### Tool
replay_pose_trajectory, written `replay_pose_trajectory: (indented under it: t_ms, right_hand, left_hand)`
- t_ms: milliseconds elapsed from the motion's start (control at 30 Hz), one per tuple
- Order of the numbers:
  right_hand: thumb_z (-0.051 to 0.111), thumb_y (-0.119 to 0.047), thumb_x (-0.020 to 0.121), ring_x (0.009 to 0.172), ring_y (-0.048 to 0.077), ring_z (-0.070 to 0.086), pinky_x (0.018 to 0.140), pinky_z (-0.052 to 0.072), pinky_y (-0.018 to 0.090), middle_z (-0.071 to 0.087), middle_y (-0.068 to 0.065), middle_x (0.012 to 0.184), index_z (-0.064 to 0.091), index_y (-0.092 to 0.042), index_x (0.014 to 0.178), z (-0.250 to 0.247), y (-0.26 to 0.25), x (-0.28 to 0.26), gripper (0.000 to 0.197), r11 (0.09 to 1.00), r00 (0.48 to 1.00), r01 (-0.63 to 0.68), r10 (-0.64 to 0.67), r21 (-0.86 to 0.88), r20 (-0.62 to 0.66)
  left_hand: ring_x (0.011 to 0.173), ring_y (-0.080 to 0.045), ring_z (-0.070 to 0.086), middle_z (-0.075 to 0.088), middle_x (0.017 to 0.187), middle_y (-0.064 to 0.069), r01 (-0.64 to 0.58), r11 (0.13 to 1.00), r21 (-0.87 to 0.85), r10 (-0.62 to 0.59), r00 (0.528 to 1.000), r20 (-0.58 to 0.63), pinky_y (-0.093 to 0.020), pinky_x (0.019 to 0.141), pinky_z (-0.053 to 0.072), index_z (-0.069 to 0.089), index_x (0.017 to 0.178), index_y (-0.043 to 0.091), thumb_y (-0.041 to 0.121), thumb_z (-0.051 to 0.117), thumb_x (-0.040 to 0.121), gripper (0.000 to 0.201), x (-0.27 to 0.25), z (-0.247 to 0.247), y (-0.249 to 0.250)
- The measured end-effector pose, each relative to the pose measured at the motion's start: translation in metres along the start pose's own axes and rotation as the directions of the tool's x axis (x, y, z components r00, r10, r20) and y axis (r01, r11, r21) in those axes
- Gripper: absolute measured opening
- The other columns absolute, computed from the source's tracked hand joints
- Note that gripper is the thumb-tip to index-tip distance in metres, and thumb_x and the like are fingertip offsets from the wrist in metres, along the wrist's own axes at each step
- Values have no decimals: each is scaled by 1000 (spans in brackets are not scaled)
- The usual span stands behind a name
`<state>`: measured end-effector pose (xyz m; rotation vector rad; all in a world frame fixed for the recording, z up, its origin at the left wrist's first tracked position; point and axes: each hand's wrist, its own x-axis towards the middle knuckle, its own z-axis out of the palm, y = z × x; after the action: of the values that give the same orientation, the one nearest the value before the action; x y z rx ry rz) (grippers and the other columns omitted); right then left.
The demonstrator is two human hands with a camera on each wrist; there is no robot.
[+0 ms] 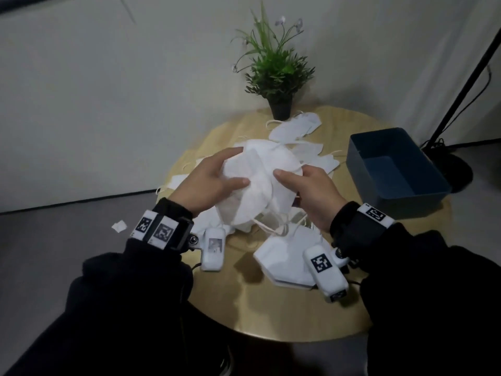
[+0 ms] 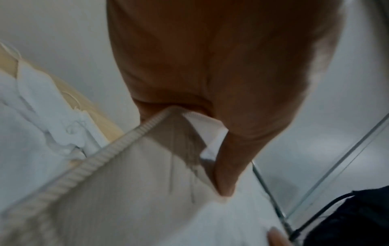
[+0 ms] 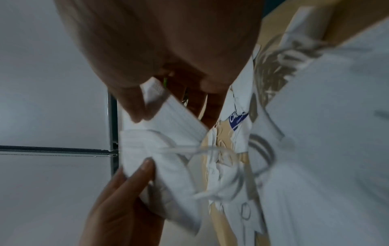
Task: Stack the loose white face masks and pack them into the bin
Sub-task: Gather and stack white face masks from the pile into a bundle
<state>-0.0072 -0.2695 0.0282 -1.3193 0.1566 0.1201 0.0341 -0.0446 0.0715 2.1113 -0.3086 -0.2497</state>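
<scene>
Both hands hold a small stack of white face masks above the middle of the round wooden table. My left hand grips the stack's left side, thumb on top. My right hand pinches its right side, thumb on top. The left wrist view shows the stack under my thumb; the right wrist view shows its layered edge between my fingers. Ear loops hang below. Loose masks lie scattered behind, and another mask lies near the front. The blue bin stands empty at the right.
A potted green plant stands at the table's far edge. A black stand with cables rises to the right of the bin. A small white scrap lies on the grey floor at the left.
</scene>
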Motion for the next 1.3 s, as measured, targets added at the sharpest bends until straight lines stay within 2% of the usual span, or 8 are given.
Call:
replay_pose_trajectory:
  t_ms: [167, 333, 533, 767, 900, 1067, 1167, 1300]
  right_hand:
    - [66, -8, 99, 105, 38, 74, 89, 62, 55, 75, 19, 118, 69, -6, 115, 3, 4, 8, 16, 989, 991, -68, 82, 132, -105]
    - [61, 6, 96, 107, 34, 73, 90, 61, 53, 76, 16, 118, 70, -9, 118, 1, 7, 11, 29, 982, 994, -74, 87, 174, -67]
    - [62, 9, 93, 91, 34, 71, 81, 59, 45, 72, 23, 106, 70, -1, 111, 3, 9, 8, 22, 969, 992, -89, 107, 232, -65]
    - [49, 0, 103, 86, 23, 70, 76, 62, 34, 70, 12, 102, 59, 0, 129, 8, 2, 0, 28, 971, 993, -99, 82, 217, 89]
    - [69, -12, 92, 114, 44, 69, 100, 57, 54, 70, 29, 123, 67, 7, 126, 1, 4, 0, 39, 926, 979, -200, 181, 319, 91]
    - [58, -2, 98, 63, 17, 62, 57, 53, 31, 63, 7, 78, 67, -2, 103, -15, -6, 3, 10, 914, 989, -35, 91, 404, -119]
    - [67, -11, 96, 50, 11, 39, 47, 37, 26, 48, 0, 75, 62, -12, 100, -24, -14, 2, 6, 914, 986, -43, 103, 404, -128]
    - [76, -17, 93, 52, 10, 26, 44, 23, 24, 56, -5, 73, 70, -11, 102, -25, -13, -4, 12, 992, 989, -124, 123, 10, 79]
  left_hand:
    - [99, -24, 70, 74, 102, 3, 150, 964, 220, -58, 925, -375, -37, 82, 57, 74, 114, 19, 26, 74, 89, 26, 6, -19, -26]
    - [88, -21, 74, 78, 96, -2, -4, 968, -250, -122, 865, -487, -38, 79, 60, 75, 102, 16, 17, 65, 98, 11, 6, -26, -22]
    - [91, -28, 75, 77, 104, -16, -21, 657, -753, -172, 969, -177, -41, 79, 63, 68, 114, 0, 7, 68, 96, 19, -5, 2, 9]
    - [87, -16, 76, 80, 96, -4, 11, 811, -586, -77, 993, -89, -23, 72, 58, 76, 106, 4, 5, 71, 94, 12, -3, 41, 13]
    - [82, -18, 75, 79, 90, -5, 22, 846, -533, -75, 994, -79, -26, 69, 58, 77, 98, 4, 6, 72, 94, 6, -1, 42, 10]
    - [68, -12, 71, 72, 70, 5, 51, 886, -462, -81, 996, -47, -21, 64, 54, 77, 67, 17, 0, 73, 92, 31, -1, 34, 2]
    - [77, -18, 73, 76, 79, -2, 55, 882, -467, -79, 996, -32, -26, 71, 57, 77, 80, 10, -1, 73, 91, 15, 0, 25, -4]
    - [90, -25, 74, 78, 96, -12, 33, 870, -492, -21, 999, 29, -33, 83, 61, 77, 97, 0, 6, 77, 85, 13, -3, 22, -5]
